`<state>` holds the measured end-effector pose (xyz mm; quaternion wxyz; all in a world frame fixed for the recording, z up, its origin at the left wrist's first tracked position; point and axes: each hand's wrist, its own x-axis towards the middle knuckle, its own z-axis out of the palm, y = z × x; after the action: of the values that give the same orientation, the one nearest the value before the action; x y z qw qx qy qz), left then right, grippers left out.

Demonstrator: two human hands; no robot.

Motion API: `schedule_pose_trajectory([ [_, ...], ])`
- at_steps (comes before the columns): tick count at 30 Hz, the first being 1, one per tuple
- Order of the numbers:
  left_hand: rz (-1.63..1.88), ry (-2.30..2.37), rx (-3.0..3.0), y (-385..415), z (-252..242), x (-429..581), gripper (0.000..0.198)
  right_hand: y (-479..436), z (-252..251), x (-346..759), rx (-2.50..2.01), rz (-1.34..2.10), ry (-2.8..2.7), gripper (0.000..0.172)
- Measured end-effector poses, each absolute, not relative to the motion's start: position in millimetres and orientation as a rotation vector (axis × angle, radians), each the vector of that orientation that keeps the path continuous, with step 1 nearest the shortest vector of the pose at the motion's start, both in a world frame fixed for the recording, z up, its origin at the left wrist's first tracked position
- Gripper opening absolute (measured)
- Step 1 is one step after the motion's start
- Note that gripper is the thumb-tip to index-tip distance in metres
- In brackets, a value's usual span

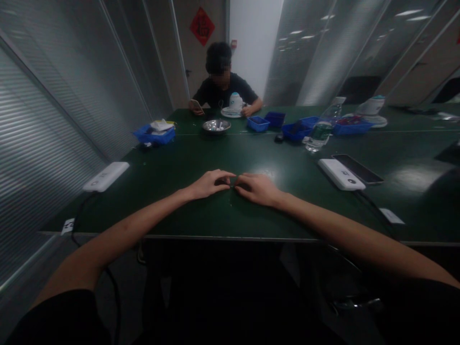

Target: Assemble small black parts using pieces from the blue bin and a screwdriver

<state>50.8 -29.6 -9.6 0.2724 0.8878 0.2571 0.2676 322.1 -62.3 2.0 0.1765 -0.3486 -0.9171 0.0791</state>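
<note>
My left hand [210, 185] is over the green table [172, 211], near its front edge. Its index finger reaches toward the right hand, and a gap shows between that finger and the thumb. My right hand [259, 189] rests close beside it, fingers curled and thumb drawn in against them. What its fingertips hold, if anything, cannot be made out. A faint pale trace shows between the two hands, too small to name.
Power banks, one white [107, 176] at left and another [341, 174] at right by a phone [357, 168], trail cables. Farther back are a steel bowl [216, 126], blue trays [258, 124], a left blue basket [154, 136] and a water bottle [321, 130]. Opposite sits a person [224, 91] with a phone.
</note>
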Motion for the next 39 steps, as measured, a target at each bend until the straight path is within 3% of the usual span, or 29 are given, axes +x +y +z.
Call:
schedule_pose_trajectory([
  [27, 0.670, 0.741, 2.475, -10, -9, 24, 0.047, -65, 7, 320, -1.013, 0.193, -2.608, 0.024],
  [39, 0.768, 1.568, 2.315, 66, -14, -137, 0.046, -69, 13, 321, -1.017, 0.226, -2.616, 0.025],
])
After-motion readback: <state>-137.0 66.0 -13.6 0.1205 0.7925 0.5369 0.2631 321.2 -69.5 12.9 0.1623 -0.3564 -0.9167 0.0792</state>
